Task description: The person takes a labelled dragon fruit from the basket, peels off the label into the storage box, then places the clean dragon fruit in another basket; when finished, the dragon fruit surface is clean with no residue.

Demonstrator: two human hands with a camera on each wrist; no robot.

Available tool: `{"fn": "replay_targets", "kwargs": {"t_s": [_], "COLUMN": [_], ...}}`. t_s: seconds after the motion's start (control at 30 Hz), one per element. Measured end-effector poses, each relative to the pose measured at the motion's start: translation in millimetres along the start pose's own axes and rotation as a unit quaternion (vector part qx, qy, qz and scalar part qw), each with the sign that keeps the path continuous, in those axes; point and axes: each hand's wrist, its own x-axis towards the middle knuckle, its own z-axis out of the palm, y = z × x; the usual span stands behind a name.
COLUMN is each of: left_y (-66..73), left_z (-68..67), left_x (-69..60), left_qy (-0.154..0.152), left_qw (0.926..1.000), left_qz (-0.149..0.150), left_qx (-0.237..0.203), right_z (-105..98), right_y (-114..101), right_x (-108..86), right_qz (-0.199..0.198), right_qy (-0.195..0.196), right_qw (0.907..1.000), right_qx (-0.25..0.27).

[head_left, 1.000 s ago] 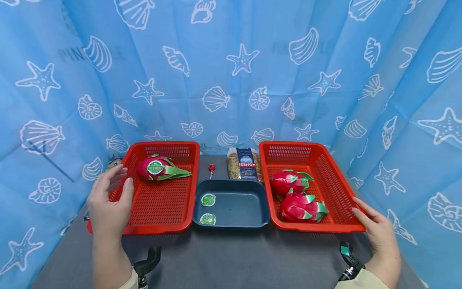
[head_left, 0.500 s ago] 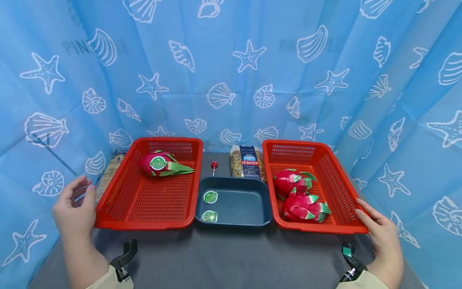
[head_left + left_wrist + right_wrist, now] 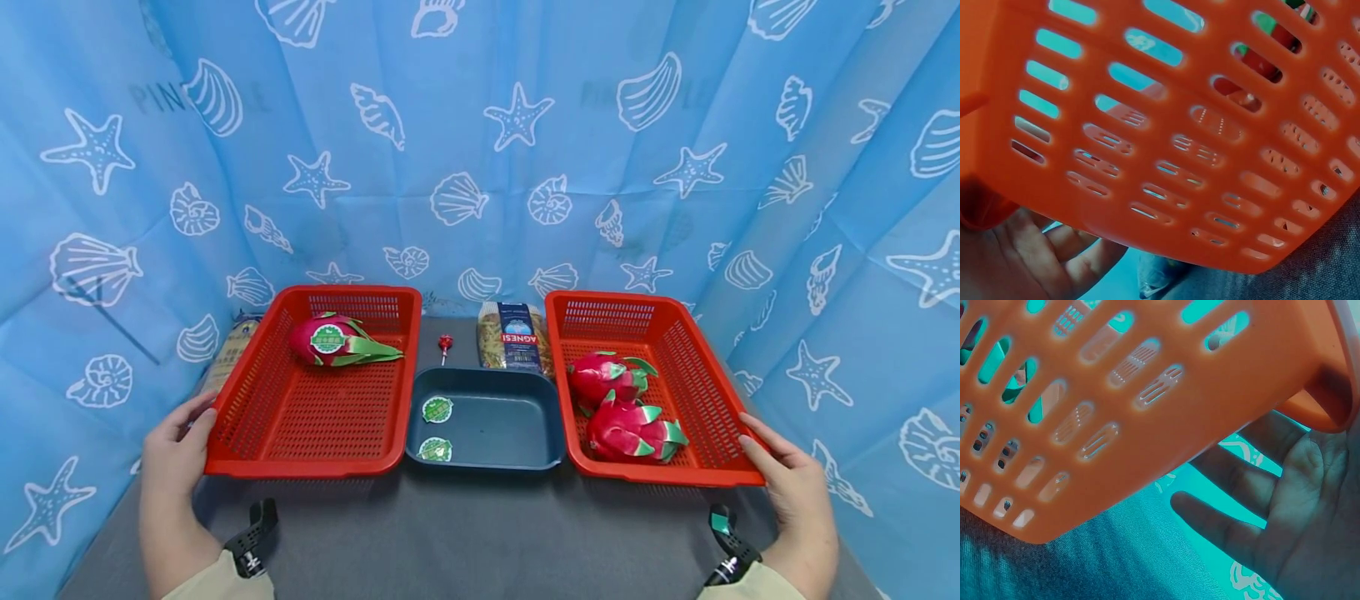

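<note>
The left hand [image 3: 174, 458] has its fingertips at the near-left rim of the red perforated plastic basket on the left [image 3: 337, 425]; whether they pinch it, I cannot tell. The right hand [image 3: 802, 492], fingers straight and spread, touches the near-right rim of the red perforated plastic basket on the right [image 3: 682, 387]. Both baskets should be light and stiff, walls flexing slightly; opposite rims, gripped under the lip, look the soundest hold. A magenta dragon fruit with green leafy tips [image 3: 352, 342] lies far in the left basket. Two red, green-tipped dragon fruits [image 3: 633, 427] weight the right basket's left side and could roll if tilted. Between the baskets sits a dark blue rectangular tray [image 3: 498, 417].
</note>
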Motion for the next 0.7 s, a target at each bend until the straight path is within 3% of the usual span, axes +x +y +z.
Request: {"fn": "replay_targets", "kwargs": {"t_s": [0.13, 0.23, 0.47, 0.7], "left_y": [-0.8, -0.5, -0.3, 0.6], "left_z": [-0.1, -0.1, -0.2, 1.1], "left_x": [0.3, 0.3, 0.7, -1.1], "left_qy": [-0.010, -0.011, -0.015, -0.012], "left_qw": [0.9999, 0.9999, 0.9995, 0.9997], "left_qz": [-0.003, -0.007, -0.019, -0.013], "left_qx": [-0.006, -0.010, -0.018, -0.017], "right_z": [1, 2, 8, 25], "right_y": [-2, -5, -31, -63], "right_x": [-0.3, -1.2, -10.6, -21.5], "right_qz": [0.004, 0.001, -0.038, -0.102], "right_qy": [0.006, 0.009, 0.048, 0.015], "right_qw": [0.9999, 1.0000, 0.9981, 0.9946], "right_qx": [-0.015, 0.002, -0.001, 0.010]}}
